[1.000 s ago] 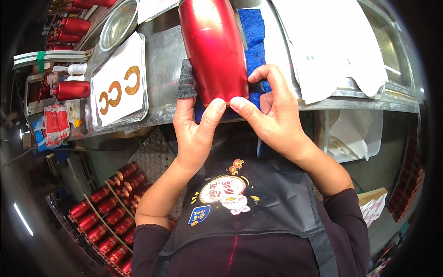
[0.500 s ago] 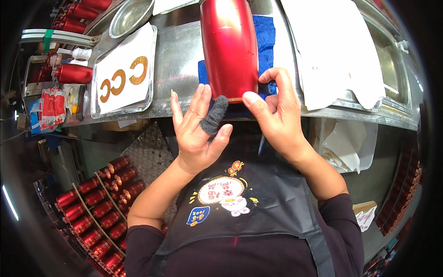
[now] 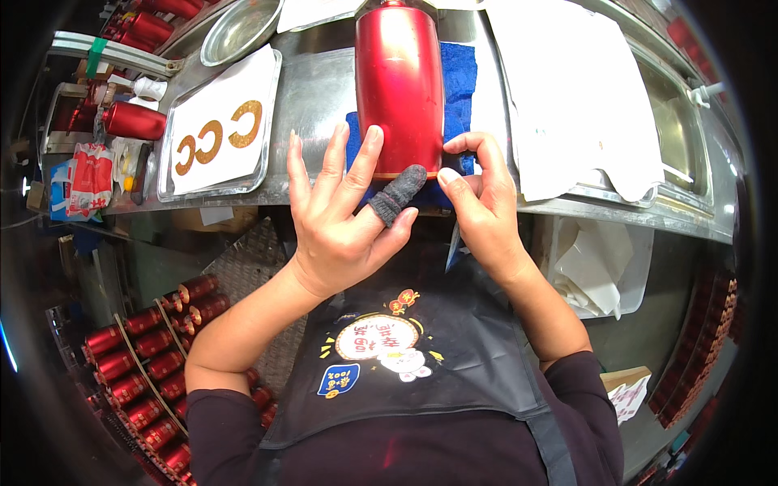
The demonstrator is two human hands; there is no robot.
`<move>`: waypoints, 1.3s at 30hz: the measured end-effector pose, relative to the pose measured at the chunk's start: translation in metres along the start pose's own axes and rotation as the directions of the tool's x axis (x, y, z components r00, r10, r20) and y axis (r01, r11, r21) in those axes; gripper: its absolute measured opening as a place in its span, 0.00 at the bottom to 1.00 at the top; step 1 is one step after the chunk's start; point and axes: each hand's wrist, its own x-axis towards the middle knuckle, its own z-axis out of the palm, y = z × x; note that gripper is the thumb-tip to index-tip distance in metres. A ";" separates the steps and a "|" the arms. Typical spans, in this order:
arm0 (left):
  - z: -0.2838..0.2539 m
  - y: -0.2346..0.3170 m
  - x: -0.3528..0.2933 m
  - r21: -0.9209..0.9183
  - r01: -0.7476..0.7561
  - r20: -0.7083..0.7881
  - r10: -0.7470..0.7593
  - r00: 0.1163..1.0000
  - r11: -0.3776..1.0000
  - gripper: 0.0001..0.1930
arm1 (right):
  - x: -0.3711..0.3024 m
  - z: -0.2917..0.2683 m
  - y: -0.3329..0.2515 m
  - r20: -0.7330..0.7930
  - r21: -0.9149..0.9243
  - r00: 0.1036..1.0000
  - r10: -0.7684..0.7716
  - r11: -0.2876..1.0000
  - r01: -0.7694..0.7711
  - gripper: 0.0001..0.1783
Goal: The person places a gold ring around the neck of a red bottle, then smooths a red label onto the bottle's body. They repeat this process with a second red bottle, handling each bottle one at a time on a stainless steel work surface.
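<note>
Red bottle (image 3: 399, 89) lies on blue cloth (image 3: 459, 77) at the near edge of the metal bench (image 3: 316, 89), base toward the person. Left hand (image 3: 339, 231): fingers spread, not closed around anything; grey finger sleeve (image 3: 397, 196) on the index, its tip at the base rim. Right hand (image 3: 489, 211): thumb and index bent at the base's right corner; cannot tell whether they grip. Left of the bottle, a tray (image 3: 271, 121) holds three gold crescent pieces (image 3: 209, 142) on white sheet.
</note>
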 end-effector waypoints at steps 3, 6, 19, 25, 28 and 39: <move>-0.002 -0.003 0.004 0.022 -0.037 0.012 0.037 0.999 0.999 0.13 | -0.001 -0.002 0.005 0.027 0.040 1.000 0.010 0.999 -0.011 0.16; 0.000 -0.002 0.016 0.041 -0.082 -0.019 0.083 0.996 0.996 0.12 | -0.003 -0.004 0.009 0.034 0.040 0.999 0.011 0.999 -0.012 0.17; 0.014 -0.001 0.032 -0.062 -0.032 -0.058 0.028 0.998 0.998 0.32 | -0.026 -0.001 -0.005 0.296 -0.389 0.813 -0.501 0.714 0.582 0.19; 0.034 -0.012 0.027 -0.097 -0.049 -0.110 0.038 0.993 0.994 0.41 | -0.038 0.001 0.006 0.082 -0.331 0.940 -0.331 0.881 0.339 0.19; 0.037 -0.012 0.014 -0.379 0.099 -0.204 -0.187 0.961 0.920 0.36 | -0.040 0.000 0.010 0.049 -0.308 0.977 -0.208 0.927 0.213 0.18; 0.033 -0.024 -0.008 -0.307 0.269 -0.024 -0.290 0.957 0.913 0.35 | -0.038 -0.005 0.007 0.126 -0.606 0.944 -0.304 0.730 0.316 0.19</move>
